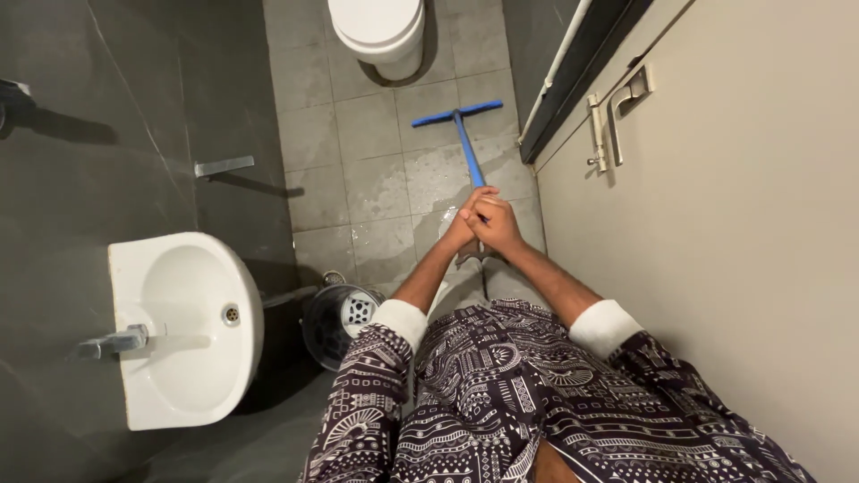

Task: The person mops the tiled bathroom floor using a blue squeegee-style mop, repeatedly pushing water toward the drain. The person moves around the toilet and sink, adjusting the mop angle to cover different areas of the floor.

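There are 0 boxes, packets, labels, signs or screens to see anywhere in this small grey bathroom right now.

The toilet (378, 31) is cut off by the top edge. The upper squeegee handle (467, 148) is hidden inside the right hand (497, 224) and left hand (461, 228) (grip detail indistinct). The bucket (340, 322) is partly covered by the left sleeve (376, 358). The wall fixture (11, 94) runs off the left edge.
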